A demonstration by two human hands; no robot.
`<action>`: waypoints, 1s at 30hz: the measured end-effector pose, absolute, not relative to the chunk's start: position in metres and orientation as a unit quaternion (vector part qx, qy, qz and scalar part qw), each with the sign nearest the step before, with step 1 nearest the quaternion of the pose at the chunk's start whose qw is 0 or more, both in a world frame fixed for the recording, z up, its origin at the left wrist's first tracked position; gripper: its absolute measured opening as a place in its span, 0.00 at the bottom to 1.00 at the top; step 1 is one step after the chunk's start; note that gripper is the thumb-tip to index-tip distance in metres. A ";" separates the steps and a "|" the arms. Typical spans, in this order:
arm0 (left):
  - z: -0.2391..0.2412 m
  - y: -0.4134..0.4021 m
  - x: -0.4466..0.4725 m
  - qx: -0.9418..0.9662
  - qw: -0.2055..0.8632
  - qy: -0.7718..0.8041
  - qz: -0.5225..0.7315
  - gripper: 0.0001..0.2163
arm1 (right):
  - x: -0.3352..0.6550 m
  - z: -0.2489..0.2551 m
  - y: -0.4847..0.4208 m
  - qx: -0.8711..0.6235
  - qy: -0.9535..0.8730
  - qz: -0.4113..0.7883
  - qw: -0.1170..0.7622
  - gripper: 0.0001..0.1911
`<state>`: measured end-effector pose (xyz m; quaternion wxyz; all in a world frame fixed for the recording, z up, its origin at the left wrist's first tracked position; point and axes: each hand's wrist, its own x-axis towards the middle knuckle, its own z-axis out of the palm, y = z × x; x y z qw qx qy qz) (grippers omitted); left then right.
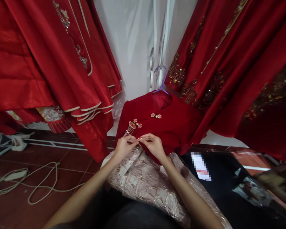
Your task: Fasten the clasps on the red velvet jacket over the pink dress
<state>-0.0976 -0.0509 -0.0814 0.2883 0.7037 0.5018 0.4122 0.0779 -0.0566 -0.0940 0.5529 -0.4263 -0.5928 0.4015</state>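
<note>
A red velvet jacket (pixel 173 124) hangs on a purple hanger (pixel 162 81) over a pale pink brocade skirt (pixel 145 181). Pearl button clasps (pixel 155 115) run down its front, one with a red tassel ornament (pixel 132 126). My left hand (pixel 124 147) and my right hand (pixel 153 144) meet at the jacket's front edge. Both pinch a small pearl clasp (pixel 139 139) between fingertips.
Red satin robes with gold embroidery hang at the left (pixel 62 63) and right (pixel 228 70). A white wall (pixel 131 47) lies behind. White cables (pixel 26 183) coil on the dark red tiled floor. A black bag with a paper label (pixel 201 167) lies at the lower right.
</note>
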 end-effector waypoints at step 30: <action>-0.091 -0.046 -0.102 0.615 0.438 0.478 0.449 0.14 | 0.065 -0.097 -0.062 -0.467 -0.614 0.322 0.548 0.09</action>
